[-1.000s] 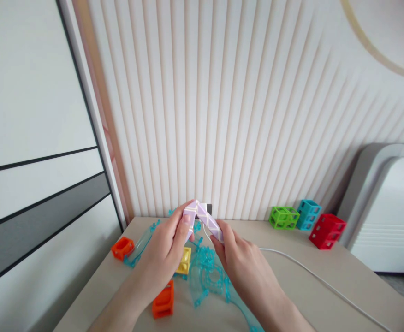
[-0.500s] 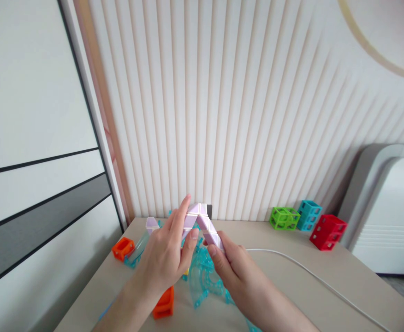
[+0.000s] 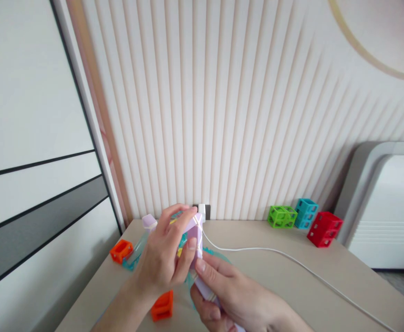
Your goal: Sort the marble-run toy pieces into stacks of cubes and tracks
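A lilac-and-white snake puzzle (image 3: 195, 237), made of jointed wedge segments, is held up above the table between both hands. My left hand (image 3: 167, 251) is closed round its upper left part, thumb and fingers on the segments near a bend. One end of the puzzle (image 3: 149, 221) sticks out to the left behind that hand. My right hand (image 3: 231, 288) grips the lower stretch, thumb on top and fingers curled beneath. Parts of the puzzle are hidden by the fingers. Behind and below the hands lie translucent teal plastic pieces (image 3: 219, 256), largely covered.
Two orange open-frame blocks (image 3: 121, 251) (image 3: 162, 305) lie on the left side of the table (image 3: 274, 286). Green (image 3: 282, 216), blue (image 3: 306, 213) and red (image 3: 325, 229) frame blocks stand at the back right. A white cable (image 3: 292, 259) runs from a wall plug (image 3: 202, 211) across the tabletop.
The puzzle's right-hand stretch has swung to a steeper angle at the bend. My right hand has shifted lower, with more of its fingers now showing round the segments. The view has moved slightly.
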A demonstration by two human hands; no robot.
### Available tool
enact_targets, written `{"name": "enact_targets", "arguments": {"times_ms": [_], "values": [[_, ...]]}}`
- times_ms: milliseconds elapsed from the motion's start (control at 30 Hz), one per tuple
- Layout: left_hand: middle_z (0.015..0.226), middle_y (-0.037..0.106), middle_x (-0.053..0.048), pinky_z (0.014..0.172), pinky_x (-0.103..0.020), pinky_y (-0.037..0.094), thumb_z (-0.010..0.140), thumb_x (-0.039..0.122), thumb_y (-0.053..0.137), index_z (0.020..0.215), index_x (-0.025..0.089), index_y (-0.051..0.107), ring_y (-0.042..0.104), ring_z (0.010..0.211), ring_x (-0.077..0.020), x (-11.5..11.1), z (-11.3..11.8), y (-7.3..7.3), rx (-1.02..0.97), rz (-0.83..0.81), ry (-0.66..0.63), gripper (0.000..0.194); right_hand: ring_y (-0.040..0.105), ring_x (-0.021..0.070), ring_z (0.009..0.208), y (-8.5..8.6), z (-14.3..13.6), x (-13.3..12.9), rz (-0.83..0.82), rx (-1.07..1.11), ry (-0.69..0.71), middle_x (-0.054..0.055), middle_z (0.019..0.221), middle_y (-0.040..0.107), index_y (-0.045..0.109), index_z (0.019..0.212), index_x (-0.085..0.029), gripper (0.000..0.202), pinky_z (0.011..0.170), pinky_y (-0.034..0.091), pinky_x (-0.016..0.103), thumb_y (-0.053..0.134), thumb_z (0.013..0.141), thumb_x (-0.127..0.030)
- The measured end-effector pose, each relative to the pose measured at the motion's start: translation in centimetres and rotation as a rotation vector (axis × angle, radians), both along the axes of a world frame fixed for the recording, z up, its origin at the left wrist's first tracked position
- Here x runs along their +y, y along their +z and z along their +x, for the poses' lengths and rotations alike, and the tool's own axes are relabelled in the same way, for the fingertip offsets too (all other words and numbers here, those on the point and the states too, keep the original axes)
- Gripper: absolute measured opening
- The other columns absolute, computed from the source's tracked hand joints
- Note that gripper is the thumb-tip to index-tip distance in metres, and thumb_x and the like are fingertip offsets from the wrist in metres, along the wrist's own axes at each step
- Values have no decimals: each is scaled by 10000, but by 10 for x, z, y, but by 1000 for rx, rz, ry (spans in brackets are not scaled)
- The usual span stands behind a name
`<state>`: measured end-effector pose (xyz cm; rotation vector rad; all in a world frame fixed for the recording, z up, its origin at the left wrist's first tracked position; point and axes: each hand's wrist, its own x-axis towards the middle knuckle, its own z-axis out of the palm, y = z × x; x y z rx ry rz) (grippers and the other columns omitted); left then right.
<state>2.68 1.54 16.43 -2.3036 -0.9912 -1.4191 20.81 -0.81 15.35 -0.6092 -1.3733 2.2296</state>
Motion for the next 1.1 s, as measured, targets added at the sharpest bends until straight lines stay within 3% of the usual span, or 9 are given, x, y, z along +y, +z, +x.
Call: {"name": "enact_targets", "arguments": {"times_ms": [133, 267, 400, 500, 633, 800, 900, 1000, 1100], "values": [[1333, 608, -114, 926, -316, 581, 1003, 236, 489, 1401, 233, 475, 657, 1166, -228, 2, -7, 4, 80, -120, -40, 398, 351, 26, 378, -3, 0, -2, 160, -191, -12, -131, 601, 452, 434, 1269, -252, 610, 405, 308, 143, 491, 925, -753], [1208, 691, -46, 881, -301, 584, 1042, 293, 452, 1312, 276, 563, 722, 1022, -201, 8, -13, 6, 145, -227, 153, 293, 569, 109, 590, -3, 2, -1, 680, -622, -206, -51, 769, 594, 531, 1266, -256, 473, 547, 386, 215, 709, 887, -476], [1201, 709, -62, 805, -330, 581, 1041, 351, 424, 1274, 246, 599, 726, 1026, -258, 16, -26, 8, 94, -200, 423, 309, 684, 224, 789, -5, 7, 11, 1087, -1086, -433, 45, 892, 721, 652, 981, -223, 121, 605, 323, 266, 704, 892, -287], [1209, 717, -91, 867, -346, 561, 1031, 352, 417, 1277, 204, 605, 711, 1065, -271, 17, -32, 11, 16, -138, 420, 343, 690, 232, 718, -2, 13, 15, 1166, -1239, -465, 76, 854, 738, 630, 891, -207, 181, 558, 250, 280, 613, 982, -362], [1189, 729, -92, 910, -305, 548, 1025, 344, 433, 1260, 179, 627, 707, 1065, -238, 10, -31, 17, -85, -161, 235, 347, 658, 203, 690, 7, 22, 3, 1157, -1015, -373, 27, 780, 711, 605, 872, -235, 288, 548, 268, 259, 589, 981, -501], [1316, 680, -96, 1017, -337, 503, 1031, 377, 428, 1359, 188, 578, 646, 1202, -260, 1, -29, 20, -185, -283, 79, 407, 523, 134, 660, 18, 31, -5, 953, -789, -282, -19, 757, 609, 605, 872, -225, 347, 556, 311, 224, 592, 954, -562], [1386, 635, -105, 1088, -388, 454, 1037, 426, 408, 1408, 209, 549, 594, 1279, -291, 0, -26, 17, -236, -361, -53, 452, 415, 91, 632, 26, 34, -4, 849, -582, -126, -50, 723, 496, 565, 832, -201, 397, 548, 317, 193, 607, 937, -582], [1420, 593, -114, 1066, -437, 472, 1030, 574, 304, 1425, 245, 549, 590, 1268, -325, -2, -18, 13, -297, -485, -290, 569, 397, 75, 616, 31, 37, -3, 759, -331, 104, -58, 679, 451, 548, 813, -179, 493, 543, 328, 176, 577, 926, -658], [1439, 547, -126, 1035, -466, 495, 958, 748, 240, 1402, 253, 584, 576, 1264, -363, -5, -10, 8, -344, -563, -481, 748, 391, 55, 562, 28, 38, -1, 636, -153, 204, -61, 633, 452, 558, 797, -159, 584, 516, 330, 161, 559, 896, -734]]}}
